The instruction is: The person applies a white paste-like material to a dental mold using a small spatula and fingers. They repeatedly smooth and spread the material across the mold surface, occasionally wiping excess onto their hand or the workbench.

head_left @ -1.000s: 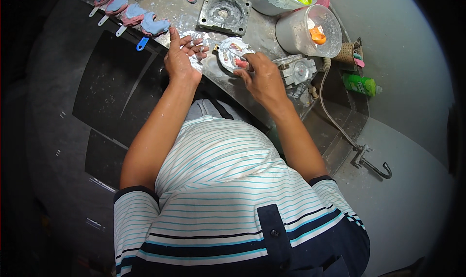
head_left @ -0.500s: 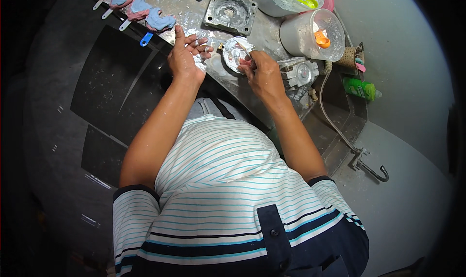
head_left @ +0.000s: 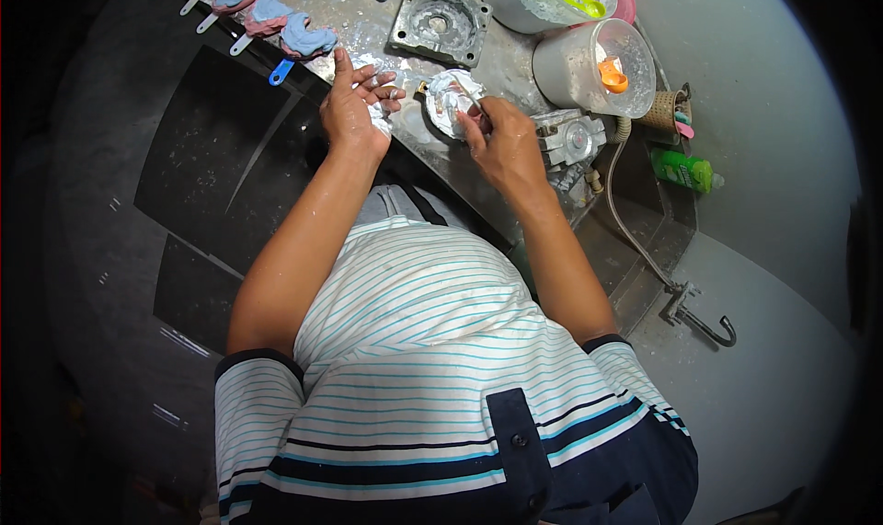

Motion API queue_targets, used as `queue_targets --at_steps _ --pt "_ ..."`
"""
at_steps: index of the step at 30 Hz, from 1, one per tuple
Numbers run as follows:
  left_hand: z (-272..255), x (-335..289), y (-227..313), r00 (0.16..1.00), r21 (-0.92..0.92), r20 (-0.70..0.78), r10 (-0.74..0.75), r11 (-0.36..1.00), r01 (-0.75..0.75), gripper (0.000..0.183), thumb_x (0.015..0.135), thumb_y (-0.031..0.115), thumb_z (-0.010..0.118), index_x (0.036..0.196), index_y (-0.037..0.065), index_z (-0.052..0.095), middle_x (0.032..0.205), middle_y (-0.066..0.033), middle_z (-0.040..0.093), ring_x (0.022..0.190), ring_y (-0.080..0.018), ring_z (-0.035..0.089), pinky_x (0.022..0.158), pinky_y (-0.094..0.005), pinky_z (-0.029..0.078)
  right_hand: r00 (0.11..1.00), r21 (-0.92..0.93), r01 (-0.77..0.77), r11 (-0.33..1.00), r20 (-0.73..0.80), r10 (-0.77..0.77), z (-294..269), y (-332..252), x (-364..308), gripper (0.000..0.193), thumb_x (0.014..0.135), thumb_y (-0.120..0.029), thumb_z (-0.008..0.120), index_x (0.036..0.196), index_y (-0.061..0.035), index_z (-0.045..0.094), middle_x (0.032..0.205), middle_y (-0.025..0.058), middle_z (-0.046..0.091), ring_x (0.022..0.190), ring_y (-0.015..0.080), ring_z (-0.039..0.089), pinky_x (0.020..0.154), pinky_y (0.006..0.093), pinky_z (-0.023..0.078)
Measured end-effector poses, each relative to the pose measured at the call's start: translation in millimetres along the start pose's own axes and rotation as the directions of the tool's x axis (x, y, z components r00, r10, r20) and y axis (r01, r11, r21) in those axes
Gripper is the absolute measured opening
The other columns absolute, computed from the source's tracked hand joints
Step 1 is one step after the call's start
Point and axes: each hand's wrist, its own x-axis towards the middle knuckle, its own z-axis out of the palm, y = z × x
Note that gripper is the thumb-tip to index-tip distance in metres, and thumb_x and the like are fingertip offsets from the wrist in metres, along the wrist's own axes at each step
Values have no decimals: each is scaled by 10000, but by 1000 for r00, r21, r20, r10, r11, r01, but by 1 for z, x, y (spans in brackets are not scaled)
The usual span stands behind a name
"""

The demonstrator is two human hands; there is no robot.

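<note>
Fingers apart and slightly curled, my left hand (head_left: 349, 115) is held palm inward at the counter's front edge. White paste (head_left: 379, 118) lies against its palm, and white smears mark the fingertips. To its right, my right hand (head_left: 508, 148) pinches a thin stick-like tool (head_left: 476, 91) over a small round metal mould (head_left: 429, 111). White plaster-like paste (head_left: 451, 92) fills this mould, with some pinkish patches showing. My fingers partly cover the tool and the mould's right side.
Blue-and-pink impression trays (head_left: 308, 37) line the counter's left edge. A square metal mould (head_left: 440, 24) stands behind. Two plastic tubs (head_left: 589, 65) with scoops, a closed metal mould (head_left: 572, 138), a basket (head_left: 664, 111), a green bottle (head_left: 682, 170) and a tap hose (head_left: 618, 194) occupy the right.
My right hand has shifted slightly to the right over the paste-filled mould, and the thin tool shows more. My left hand stays nearly still.
</note>
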Motion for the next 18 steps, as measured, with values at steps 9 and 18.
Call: queue_targets --at_steps 9,18 --pt "-2 2 -2 1000 18 -8 -11 1000 11 656 921 599 608 1091 -25 498 893 -167 646 680 -233 624 562 -299 469 1000 -52 -17 999 25 19 -45 -16 4 242 808 -122 770 956 19 641 799 179 607 708 341 608 658 427 487" --pt "-4 1 -2 1000 17 7 0 1000 0 646 928 580 611 1102 -31 493 893 -173 646 656 -242 624 554 -300 469 990 -176 100 979 112 -81 -6 5 -4 302 790 -89 769 1022 -5 595 921 189 593 831 409 603 721 472 483"
